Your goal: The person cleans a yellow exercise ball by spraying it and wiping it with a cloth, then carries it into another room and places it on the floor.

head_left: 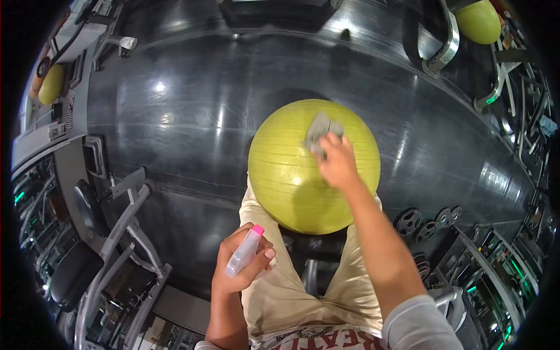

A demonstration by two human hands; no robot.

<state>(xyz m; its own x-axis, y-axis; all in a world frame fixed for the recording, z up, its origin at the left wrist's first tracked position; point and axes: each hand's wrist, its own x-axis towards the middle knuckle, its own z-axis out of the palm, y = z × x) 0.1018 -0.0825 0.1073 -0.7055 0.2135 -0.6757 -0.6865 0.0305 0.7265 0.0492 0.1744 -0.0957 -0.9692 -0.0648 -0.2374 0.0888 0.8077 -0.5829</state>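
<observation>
A large yellow-green exercise ball (280,157) rests between my knees. My right hand (338,160) presses a grey cloth (319,129) against the upper part of the ball, fingers closed on it; the cloth is slightly blurred. Close to my left thigh, my left hand (233,262) is wrapped round a spray bottle with a whitish trigger head (244,254) and a pink nozzle tip. The bottle's lower part is hidden beneath the hand.
Dark, shiny flooring (186,116) surrounds the ball. Gym machines with a metal frame (131,210) stand at left. Weight plates (408,221) are at right, beside a rack. Another yellow-green ball (478,22) is at the upper right, and one more ball (51,84) at the left.
</observation>
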